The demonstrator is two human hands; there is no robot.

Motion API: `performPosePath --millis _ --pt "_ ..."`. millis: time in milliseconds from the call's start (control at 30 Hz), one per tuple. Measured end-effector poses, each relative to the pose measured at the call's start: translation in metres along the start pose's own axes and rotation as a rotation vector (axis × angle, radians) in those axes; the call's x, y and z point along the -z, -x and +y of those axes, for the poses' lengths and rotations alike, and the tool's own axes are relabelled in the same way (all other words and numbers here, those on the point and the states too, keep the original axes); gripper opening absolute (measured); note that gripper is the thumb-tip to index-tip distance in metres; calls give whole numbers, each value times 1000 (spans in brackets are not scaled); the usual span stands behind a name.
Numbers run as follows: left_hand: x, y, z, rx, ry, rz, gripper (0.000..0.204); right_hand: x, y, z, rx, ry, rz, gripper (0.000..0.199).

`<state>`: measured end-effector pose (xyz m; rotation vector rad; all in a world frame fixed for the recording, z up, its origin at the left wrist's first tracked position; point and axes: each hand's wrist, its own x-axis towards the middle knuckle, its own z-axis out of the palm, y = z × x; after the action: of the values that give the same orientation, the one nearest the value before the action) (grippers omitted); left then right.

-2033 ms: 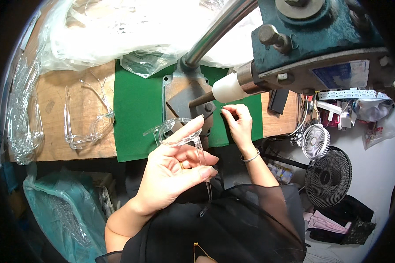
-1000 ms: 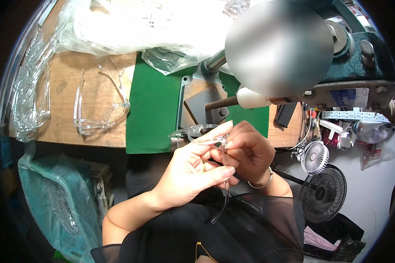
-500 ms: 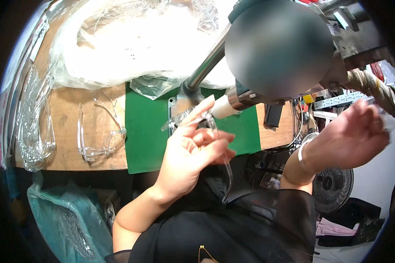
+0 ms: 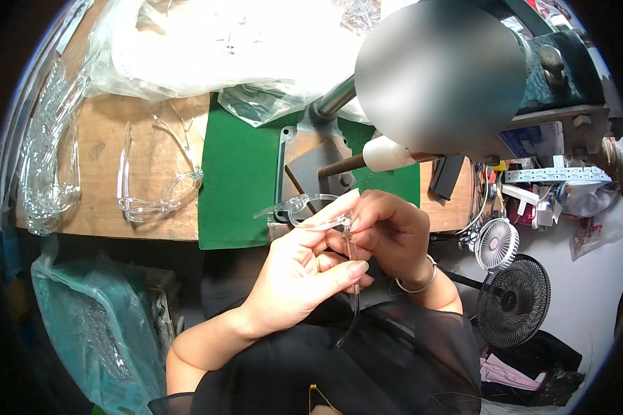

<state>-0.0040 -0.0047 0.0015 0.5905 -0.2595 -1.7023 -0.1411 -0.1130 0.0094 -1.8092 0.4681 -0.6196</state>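
My left hand (image 4: 303,271) grips a clear plastic safety-glasses front (image 4: 304,209) just below the front edge of the workbench. My right hand (image 4: 387,232) pinches the right end of the same piece, where a slim temple arm (image 4: 354,280) hangs down toward my lap. Both hands touch each other in front of a small metal press base (image 4: 316,169) with a white-knobbed lever (image 4: 384,153) standing on a green mat (image 4: 239,176).
A finished clear pair of glasses (image 4: 152,176) lies on the wooden bench (image 4: 100,149), with a stack of clear lenses (image 4: 45,155) at the left edge. Plastic bags (image 4: 208,41) fill the back. A teal bin (image 4: 93,325) sits lower left; small fans (image 4: 509,287) stand right.
My right hand has come down from the press handle at the right and joined the left hand on the glasses. The glasses have dropped slightly toward me.
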Motion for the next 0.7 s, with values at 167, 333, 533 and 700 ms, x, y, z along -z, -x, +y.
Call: performPosePath --millis 167,333,533,700 --pt "0 0 -1 -37 -78 -63 68 2 -3 -3 124 79 -18 10" --pt "-4 2 1 -11 -91 -72 70 -6 9 1 120 -50 94 13" --pt "0 3 2 64 41 -60 73 -11 8 7 288 142 119 12" --pt "-4 -5 3 -65 -56 -108 73 -6 0 5 333 82 277 18"
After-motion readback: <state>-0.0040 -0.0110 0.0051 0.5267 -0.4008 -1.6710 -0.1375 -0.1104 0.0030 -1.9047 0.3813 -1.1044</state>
